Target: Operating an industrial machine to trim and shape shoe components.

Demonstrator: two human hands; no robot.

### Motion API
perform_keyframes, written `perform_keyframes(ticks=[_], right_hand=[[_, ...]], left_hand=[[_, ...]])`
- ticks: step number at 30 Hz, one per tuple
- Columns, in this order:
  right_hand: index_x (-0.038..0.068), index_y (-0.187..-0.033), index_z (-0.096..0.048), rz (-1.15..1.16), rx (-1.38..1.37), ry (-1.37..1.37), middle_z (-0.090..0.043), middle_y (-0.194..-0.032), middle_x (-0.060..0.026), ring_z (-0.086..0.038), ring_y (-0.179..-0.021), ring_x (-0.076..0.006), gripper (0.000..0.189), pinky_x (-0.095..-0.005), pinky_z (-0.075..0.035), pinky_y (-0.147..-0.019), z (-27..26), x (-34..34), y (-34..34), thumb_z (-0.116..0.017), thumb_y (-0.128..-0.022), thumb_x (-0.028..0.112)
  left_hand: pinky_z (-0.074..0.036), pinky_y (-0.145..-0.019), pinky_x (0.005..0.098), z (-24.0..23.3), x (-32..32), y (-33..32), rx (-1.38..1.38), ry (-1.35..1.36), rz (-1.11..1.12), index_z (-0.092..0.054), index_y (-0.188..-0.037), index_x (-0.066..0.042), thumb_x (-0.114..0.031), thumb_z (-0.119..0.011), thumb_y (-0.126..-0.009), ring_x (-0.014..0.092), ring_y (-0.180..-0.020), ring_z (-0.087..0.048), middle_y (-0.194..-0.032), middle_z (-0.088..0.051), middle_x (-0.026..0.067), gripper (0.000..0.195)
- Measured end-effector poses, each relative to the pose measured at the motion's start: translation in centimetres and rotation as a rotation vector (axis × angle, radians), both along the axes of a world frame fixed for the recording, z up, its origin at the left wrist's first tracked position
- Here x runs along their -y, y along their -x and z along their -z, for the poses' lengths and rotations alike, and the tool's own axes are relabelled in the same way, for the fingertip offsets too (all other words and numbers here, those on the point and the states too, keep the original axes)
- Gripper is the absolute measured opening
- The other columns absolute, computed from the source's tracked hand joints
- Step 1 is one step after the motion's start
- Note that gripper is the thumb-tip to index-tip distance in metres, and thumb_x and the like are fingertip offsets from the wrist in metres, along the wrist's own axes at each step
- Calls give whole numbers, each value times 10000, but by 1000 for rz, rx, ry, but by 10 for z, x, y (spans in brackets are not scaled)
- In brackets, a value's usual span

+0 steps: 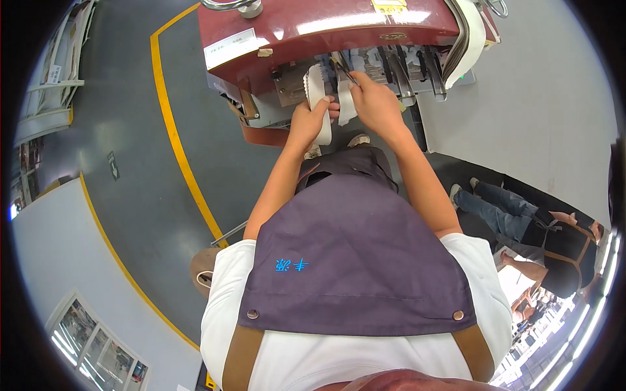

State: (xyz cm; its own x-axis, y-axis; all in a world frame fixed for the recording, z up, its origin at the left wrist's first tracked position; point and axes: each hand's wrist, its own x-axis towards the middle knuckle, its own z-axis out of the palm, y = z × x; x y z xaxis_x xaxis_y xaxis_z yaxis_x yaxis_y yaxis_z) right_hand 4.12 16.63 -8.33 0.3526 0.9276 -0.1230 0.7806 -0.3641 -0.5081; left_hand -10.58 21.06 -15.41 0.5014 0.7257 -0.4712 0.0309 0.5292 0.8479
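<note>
My left hand [312, 117] grips a curved white strip [318, 93] with a scalloped upper end, thumb on top, fingers behind. In my right hand [374, 100] is a slim metal tool [345, 71], like tweezers or scissors, its tip pointing into the opening of a red machine [318, 24]. A second white piece [346, 105] hangs between my hands, beside the right fingers; whether they hold it too, I cannot tell. Metal guides [401, 80] and grey parts fill the opening behind my hands.
Right of the metal guides hangs a thick bundle of white strips [472, 39] over the machine's end. A pale table surface [523, 88] extends to the right. Yellow tape [171, 122] marks the grey floor at the left. A co-worker [528, 229] in a dark apron stands at the lower right.
</note>
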Motion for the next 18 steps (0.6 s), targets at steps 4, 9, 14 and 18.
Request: perform_keyframes(ticks=[4,9,14,18], right_hand=[[44,-1038,-551,-85,-528,-336,-636,-913,-121,-628,-863,-265,232,-359,-463,-726,-13,16,3,-592,-820,109],[41,-1044,-572,-87,-538,-531,-563,-847,-35,-561,-743,-150,278,-285,-453,-687,-40,11,10,-657,-781,69],[32,-932,-649,26,-586,-486,-565,-777,-11,-551,-635,-85,174,-224,-448,-553,-53,16,6,-695,-777,98],[40,-889,-658,33,-502,-586,-587,-753,-24,-571,-630,-100,133,-234,-457,-518,-52,23,-1,-697,-774,93]], left_hand=[[-542,-738,343,-42,4,19,248,208,218,-456,-1232,20,-142,-473,-890,238,-814,-646,-952,-628,159,378],[-543,-738,337,-80,13,28,289,326,383,-438,-1247,21,-111,-441,-887,232,-814,-646,-920,-614,142,383],[-532,-708,309,-100,25,26,345,259,507,-455,-1238,1,-430,-422,-944,182,-774,-637,-877,-611,95,523],[-526,-674,297,-90,28,22,439,259,496,-465,-1240,-26,-679,-233,-885,166,-721,-629,-845,-609,80,779]])
